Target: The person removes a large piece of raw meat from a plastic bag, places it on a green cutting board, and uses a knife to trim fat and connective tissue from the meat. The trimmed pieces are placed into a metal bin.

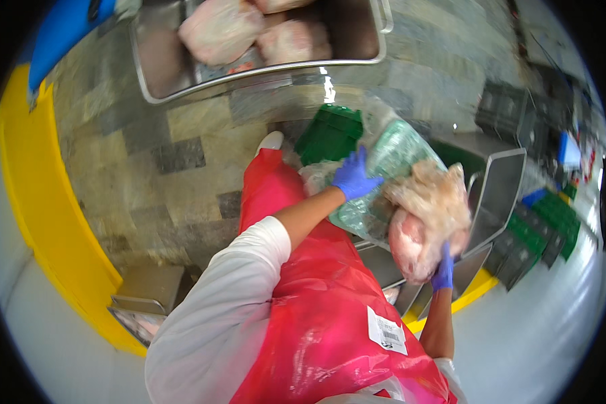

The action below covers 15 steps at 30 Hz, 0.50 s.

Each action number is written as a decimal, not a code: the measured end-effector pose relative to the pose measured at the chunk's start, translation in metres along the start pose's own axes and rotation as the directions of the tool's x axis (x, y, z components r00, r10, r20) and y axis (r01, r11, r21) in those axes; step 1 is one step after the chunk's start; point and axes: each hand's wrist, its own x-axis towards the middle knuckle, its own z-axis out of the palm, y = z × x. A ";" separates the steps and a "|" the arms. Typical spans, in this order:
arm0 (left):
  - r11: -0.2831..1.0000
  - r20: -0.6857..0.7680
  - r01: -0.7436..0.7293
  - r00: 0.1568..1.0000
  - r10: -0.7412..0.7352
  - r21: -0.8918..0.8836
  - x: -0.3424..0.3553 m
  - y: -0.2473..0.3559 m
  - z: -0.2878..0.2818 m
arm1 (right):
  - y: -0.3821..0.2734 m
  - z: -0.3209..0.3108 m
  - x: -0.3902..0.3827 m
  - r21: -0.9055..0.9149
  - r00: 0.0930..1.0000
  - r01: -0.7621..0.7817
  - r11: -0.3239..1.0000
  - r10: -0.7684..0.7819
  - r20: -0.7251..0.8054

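Note:
My left hand (357, 176), in a blue glove, has its fingers spread over clear plastic film. The film lies over a green crate (328, 135) and a pale green plastic-covered surface (402, 149) beside my apron. My right hand (444, 269), also gloved in blue, grips the near side of a large piece of raw meat (411, 246). The meat is pink with pale fat, and a loose yellowish flap hangs at its far end. It sits at the right edge of the pale green plastic.
A steel tub (262, 74) with several large meat pieces stands ahead. Another steel bin (501, 192) is right of the meat. Stacked dark crates (508, 111) stand at the far right. A yellow barrier (40, 202) runs along the left, near a low steel container (151, 289).

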 end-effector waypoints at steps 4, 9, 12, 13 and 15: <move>0.975 -0.129 -0.196 0.975 0.182 -0.105 0.017 -0.029 0.020 | -0.001 0.031 -0.029 0.061 1.000 0.009 0.998 -0.009 -0.001; 0.972 -0.070 -0.203 0.978 0.195 -0.118 -0.005 -0.015 0.018 | 0.029 0.038 -0.061 0.154 0.999 -0.035 0.987 0.034 0.010; 0.995 0.010 -0.079 0.997 0.080 -0.058 -0.005 -0.004 0.022 | 0.032 0.054 -0.073 0.374 0.992 -0.120 0.920 0.128 0.004; 0.998 0.010 -0.068 0.998 0.068 0.004 -0.003 0.000 0.024 | 0.027 0.055 -0.075 0.413 0.987 -0.140 0.900 0.158 -0.010; 0.992 -0.013 -0.045 0.999 0.047 0.121 0.002 0.002 0.019 | 0.001 0.064 -0.090 0.471 0.989 -0.115 0.874 0.143 -0.024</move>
